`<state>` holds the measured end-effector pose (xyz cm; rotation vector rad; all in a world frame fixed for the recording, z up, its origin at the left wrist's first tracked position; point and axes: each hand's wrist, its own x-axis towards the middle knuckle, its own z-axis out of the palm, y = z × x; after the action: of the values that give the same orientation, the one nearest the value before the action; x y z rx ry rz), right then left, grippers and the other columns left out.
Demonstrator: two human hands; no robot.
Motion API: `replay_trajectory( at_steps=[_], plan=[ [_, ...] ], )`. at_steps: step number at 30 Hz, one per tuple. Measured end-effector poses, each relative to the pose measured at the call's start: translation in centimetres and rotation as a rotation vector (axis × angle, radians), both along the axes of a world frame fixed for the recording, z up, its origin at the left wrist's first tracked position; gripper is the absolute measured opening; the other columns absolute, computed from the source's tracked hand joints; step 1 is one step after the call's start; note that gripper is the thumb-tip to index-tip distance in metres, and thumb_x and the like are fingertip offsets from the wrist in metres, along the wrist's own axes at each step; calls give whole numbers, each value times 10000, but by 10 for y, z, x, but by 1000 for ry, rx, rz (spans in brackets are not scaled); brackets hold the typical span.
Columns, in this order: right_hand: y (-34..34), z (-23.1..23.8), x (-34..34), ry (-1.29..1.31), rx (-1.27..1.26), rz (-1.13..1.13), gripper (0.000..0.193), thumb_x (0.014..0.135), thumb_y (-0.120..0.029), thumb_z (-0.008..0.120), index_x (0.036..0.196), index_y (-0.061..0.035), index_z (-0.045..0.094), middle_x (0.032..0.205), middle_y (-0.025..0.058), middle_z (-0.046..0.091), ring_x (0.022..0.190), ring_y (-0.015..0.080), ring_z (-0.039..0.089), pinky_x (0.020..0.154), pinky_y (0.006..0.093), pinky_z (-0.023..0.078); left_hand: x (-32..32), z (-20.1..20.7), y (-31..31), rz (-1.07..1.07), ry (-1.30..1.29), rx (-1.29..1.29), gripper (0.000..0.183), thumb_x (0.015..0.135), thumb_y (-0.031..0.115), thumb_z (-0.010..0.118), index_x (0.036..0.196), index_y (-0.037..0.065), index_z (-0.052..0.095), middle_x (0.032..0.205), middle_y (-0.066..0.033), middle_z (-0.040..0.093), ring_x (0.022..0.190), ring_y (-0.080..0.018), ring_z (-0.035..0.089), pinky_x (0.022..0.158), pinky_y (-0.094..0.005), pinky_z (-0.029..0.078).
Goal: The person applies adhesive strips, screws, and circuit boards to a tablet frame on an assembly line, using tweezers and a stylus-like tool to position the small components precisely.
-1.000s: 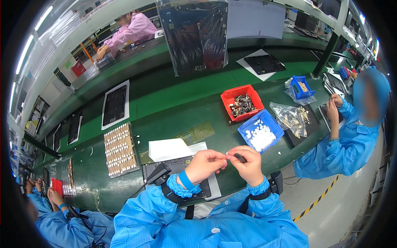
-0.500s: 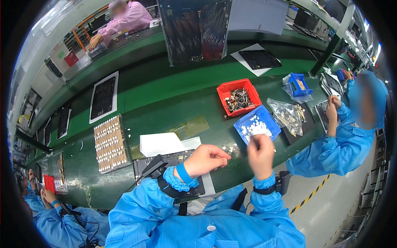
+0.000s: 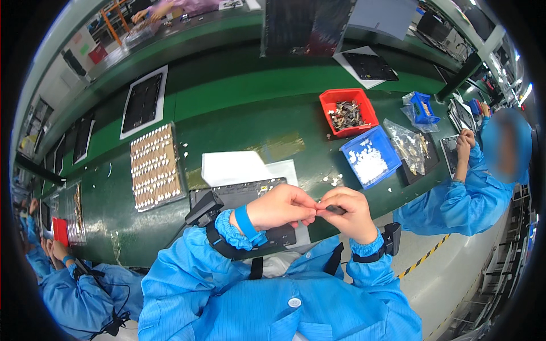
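My left hand [image 3: 278, 208] and my right hand [image 3: 351, 215] meet fingertip to fingertip above the table's near edge. Between the right thumb and fingers a small black piece [image 3: 336, 209] sticks out; its kind is not clear. The left fingers are pinched closed, and whatever they hold is hidden at the meeting point. Under the left hand and wrist lies a flat black device panel [image 3: 242, 192], partly covered by my arm, with white paper [image 3: 234, 167] behind it. Just beyond my right hand is a blue bin [image 3: 371, 156] of small white pieces.
A red bin [image 3: 348, 112] of small dark parts stands behind the blue one. Right of them are a plastic bag [image 3: 406, 149] and a smaller blue bin [image 3: 422, 107]. Rows of cotton swabs [image 3: 157, 167] lie at left. A co-worker in blue [image 3: 455, 199] sits at right.
My right hand has come left and down from the blue bin to meet my left fingertips. The small black piece now shows in it. The whole view has shifted slightly.
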<state>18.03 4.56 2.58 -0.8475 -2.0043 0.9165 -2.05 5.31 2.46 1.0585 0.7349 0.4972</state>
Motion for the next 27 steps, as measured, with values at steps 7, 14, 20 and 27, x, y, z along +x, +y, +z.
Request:
replay_trajectory(
  at_steps=[7, 14, 20, 27],
  plan=[
    [-14, -10, -24, -40, -86, 11, 180, 646, 54, 666, 799, 6, 585, 820, 106, 591, 713, 191, 584, 587, 257, 459, -26, -7, -13, -58, 85, 96, 190, 826, 122, 601, 953, -17, 628, 773, -54, 634, 667, -90, 569, 579, -213, 466],
    [-32, -29, -39, 183, -322, 32, 114, 716, 57, 602, 805, 4, 555, 816, 74, 590, 709, 129, 555, 627, 227, 437, -47, -12, -23, 110, 128, 181, 176, 797, 111, 629, 929, -6, 641, 753, -48, 639, 662, -79, 580, 572, -204, 471],
    [-43, -34, -56, 120, -430, -146, 84, 765, 21, 599, 829, -10, 554, 797, 17, 592, 682, 53, 522, 597, 196, 426, -51, -23, -37, 225, 159, 411, 141, 733, 105, 664, 807, -11, 635, 724, -79, 645, 632, -93, 592, 585, -235, 483],
    [-49, -36, -73, 162, -427, -342, 101, 763, 6, 620, 864, 15, 612, 783, 33, 623, 697, 60, 551, 622, 200, 449, -50, -39, -37, 290, 108, 426, 103, 722, 63, 643, 799, -2, 624, 717, -35, 612, 671, -76, 569, 593, -228, 474]
  ],
)
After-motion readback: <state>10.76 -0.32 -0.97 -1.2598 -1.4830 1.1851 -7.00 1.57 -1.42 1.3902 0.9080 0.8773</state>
